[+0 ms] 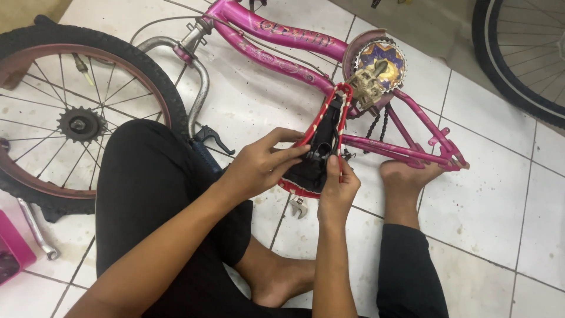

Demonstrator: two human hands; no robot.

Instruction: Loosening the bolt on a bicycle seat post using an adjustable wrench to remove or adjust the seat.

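I hold a small bicycle saddle (321, 138) upside down, its red-and-white edge and black underside facing me. My left hand (259, 165) grips its left side, fingers stretched across to the black clamp (322, 153) under the seat. My right hand (338, 188) supports the saddle from below, thumb and fingers pressed on that clamp. Behind the saddle lies a pink bicycle frame (282, 44) on the tiled floor, with its chainring (376, 65), pedal and loose chain (376, 126).
A detached rear wheel (70, 118) with sprocket lies at the left. A metal spanner (297, 207) rests on the tiles under my hands, another tool (36, 229) by a pink box (15, 247). Another bicycle wheel (524, 53) stands top right. My legs and bare feet are spread around.
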